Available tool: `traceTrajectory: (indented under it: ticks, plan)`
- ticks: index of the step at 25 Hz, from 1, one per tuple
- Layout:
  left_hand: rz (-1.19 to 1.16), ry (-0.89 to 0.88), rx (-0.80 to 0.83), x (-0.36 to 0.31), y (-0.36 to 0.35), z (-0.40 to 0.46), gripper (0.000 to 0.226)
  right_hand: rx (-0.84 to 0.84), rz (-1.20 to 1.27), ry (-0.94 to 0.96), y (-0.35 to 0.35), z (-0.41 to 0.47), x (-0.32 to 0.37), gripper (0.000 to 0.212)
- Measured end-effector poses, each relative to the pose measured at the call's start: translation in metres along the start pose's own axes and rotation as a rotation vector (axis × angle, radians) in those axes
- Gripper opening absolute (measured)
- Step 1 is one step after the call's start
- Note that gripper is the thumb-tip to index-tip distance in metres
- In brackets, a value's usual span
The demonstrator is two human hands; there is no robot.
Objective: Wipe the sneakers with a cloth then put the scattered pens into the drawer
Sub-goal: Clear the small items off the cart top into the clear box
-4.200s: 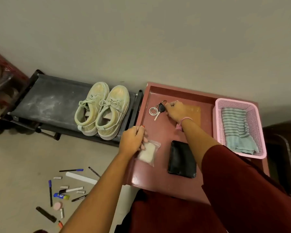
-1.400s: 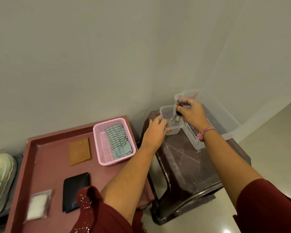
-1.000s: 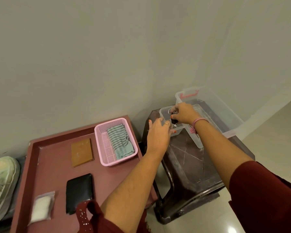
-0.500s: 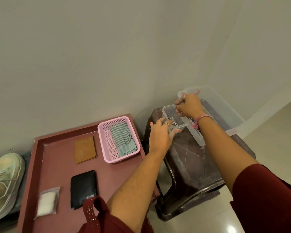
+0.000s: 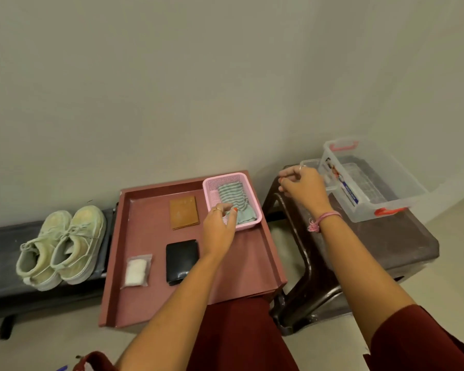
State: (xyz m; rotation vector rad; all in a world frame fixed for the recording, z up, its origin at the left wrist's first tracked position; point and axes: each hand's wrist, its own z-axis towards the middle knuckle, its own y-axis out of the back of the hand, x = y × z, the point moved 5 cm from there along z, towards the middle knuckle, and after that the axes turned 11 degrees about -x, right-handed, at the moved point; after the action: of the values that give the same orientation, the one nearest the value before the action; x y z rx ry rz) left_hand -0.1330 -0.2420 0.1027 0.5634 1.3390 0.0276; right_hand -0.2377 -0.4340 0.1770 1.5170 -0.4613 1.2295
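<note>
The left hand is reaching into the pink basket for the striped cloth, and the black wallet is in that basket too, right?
Not quite. The head view shows the wallet lying on the red tray, outside the basket. The left hand is at the cloth.

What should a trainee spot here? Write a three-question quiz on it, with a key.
1. True or false: the sneakers stand on the red tray.
2. The striped cloth lies in: A) the pink basket; B) the clear bin; C) the black wallet.
3. Fill in: the ___ hand touches the cloth.
Key: 1 false, they stand on the dark bench; 2 A; 3 left hand.
</note>
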Motion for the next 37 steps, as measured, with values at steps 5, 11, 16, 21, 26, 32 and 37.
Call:
traceTrajectory:
  ticks: [5,11,16,21,26,32,37]
  plan:
    - [0.065,0.067,-0.072,0.053,0.071,0.005,0.017,0.103,0.084,-0.112,-0.080,-0.042,0.010,0.022]
    - [0.158,0.308,-0.062,0.129,0.122,0.002,0.023,0.301,0.063,-0.375,-0.204,-0.071,-0.006,0.018]
    - [0.215,0.503,0.020,0.175,0.127,-0.011,0.036,0.420,-0.399,-0.222,-0.278,-0.073,-0.018,0.018]
    - [0.345,0.580,0.099,0.200,0.108,-0.019,0.068,0.366,-0.592,-0.178,-0.320,-0.062,-0.034,0.046]
    - [0.411,0.602,0.100,0.205,0.098,-0.017,0.081,0.324,-0.646,-0.176,-0.334,-0.060,-0.044,0.046]
    - [0.468,0.700,0.150,0.205,0.087,-0.019,0.083,0.203,-0.465,-0.431,-0.331,-0.067,-0.059,0.022]
    - [0.538,0.686,0.122,0.205,0.081,-0.015,0.080,0.101,-0.031,-0.697,-0.325,-0.078,-0.053,0.007]
